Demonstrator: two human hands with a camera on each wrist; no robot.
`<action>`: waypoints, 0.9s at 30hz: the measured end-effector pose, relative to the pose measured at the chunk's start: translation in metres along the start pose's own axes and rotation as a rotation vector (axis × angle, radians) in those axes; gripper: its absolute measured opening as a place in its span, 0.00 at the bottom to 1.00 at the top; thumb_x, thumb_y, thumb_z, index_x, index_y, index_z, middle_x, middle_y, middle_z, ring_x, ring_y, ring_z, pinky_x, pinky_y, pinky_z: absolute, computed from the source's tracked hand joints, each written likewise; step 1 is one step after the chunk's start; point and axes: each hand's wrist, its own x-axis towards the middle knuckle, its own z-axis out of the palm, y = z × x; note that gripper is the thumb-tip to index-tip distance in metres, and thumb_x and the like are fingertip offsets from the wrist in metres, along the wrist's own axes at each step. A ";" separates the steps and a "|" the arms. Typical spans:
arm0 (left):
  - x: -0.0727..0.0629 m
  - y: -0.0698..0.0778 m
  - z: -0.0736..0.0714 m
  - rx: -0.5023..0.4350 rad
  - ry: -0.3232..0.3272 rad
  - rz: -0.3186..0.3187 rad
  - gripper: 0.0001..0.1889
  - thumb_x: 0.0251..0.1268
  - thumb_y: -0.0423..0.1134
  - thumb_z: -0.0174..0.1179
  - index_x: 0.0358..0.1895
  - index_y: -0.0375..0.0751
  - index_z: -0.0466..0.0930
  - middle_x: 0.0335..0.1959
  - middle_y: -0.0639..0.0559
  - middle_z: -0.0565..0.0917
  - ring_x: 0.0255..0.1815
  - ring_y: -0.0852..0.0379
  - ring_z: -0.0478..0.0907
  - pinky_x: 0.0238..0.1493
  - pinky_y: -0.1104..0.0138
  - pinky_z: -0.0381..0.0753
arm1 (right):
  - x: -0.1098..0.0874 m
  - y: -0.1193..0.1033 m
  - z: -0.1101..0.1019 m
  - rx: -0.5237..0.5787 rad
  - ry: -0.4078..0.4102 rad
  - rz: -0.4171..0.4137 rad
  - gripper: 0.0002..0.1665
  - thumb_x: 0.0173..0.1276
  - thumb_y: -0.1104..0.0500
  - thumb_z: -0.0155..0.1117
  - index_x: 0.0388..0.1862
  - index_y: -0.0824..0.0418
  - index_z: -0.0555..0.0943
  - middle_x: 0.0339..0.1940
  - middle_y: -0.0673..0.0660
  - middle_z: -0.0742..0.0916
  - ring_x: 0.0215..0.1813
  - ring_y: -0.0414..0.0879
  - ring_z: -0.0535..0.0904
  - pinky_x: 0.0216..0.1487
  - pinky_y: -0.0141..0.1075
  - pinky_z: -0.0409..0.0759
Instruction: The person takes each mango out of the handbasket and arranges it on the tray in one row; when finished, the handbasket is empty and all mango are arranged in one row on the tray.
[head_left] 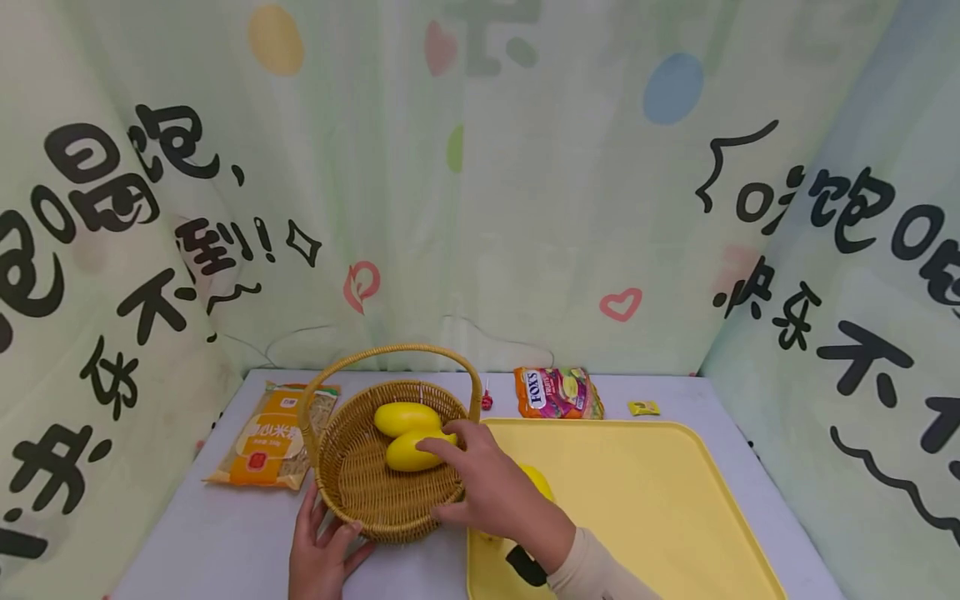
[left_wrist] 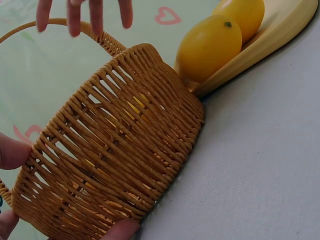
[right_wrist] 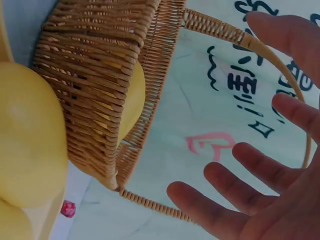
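Note:
A brown wicker basket (head_left: 360,492) with a tall hoop handle stands on the table, two smooth yellow lemon-like fruits (head_left: 414,451) inside it. My left hand (head_left: 322,546) holds the basket's near left side, thumb and fingers spread around its wall. Over the basket's right rim is my right hand (head_left: 498,483), fingers apart and nothing in its grasp, as the right wrist view also shows. More yellow fruits (left_wrist: 210,47) lie on the yellow tray (head_left: 637,500) just right of the basket; in the head view the right hand and forearm partly hide them.
An orange-and-clear food bag (head_left: 273,437) lies left of the basket. Behind the tray are a Fox's candy bag (head_left: 557,393), a small yellow packet (head_left: 643,407) and a red wrapped lollipop (head_left: 487,401). Printed curtains (head_left: 525,250) enclose the table's back and sides.

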 end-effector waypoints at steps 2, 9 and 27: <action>0.001 0.000 0.000 -0.001 -0.002 -0.001 0.56 0.70 0.25 0.57 0.88 0.65 0.30 0.89 0.38 0.34 0.84 0.26 0.53 0.55 0.39 0.89 | 0.011 0.000 0.001 -0.031 -0.039 0.004 0.42 0.60 0.47 0.82 0.73 0.40 0.76 0.72 0.59 0.75 0.69 0.56 0.73 0.52 0.40 0.89; 0.004 -0.002 0.001 0.022 0.021 -0.025 0.59 0.68 0.25 0.60 0.88 0.65 0.29 0.89 0.37 0.33 0.83 0.23 0.52 0.53 0.38 0.89 | 0.043 0.004 0.013 -0.140 -0.139 0.017 0.41 0.60 0.47 0.82 0.72 0.39 0.77 0.67 0.57 0.78 0.65 0.54 0.75 0.49 0.38 0.88; 0.003 -0.003 0.001 0.029 0.033 -0.012 0.57 0.69 0.26 0.59 0.88 0.65 0.29 0.89 0.39 0.34 0.84 0.24 0.52 0.53 0.38 0.89 | 0.088 0.007 0.044 -0.290 -0.417 0.166 0.41 0.61 0.45 0.82 0.73 0.32 0.77 0.70 0.53 0.79 0.68 0.55 0.76 0.54 0.44 0.88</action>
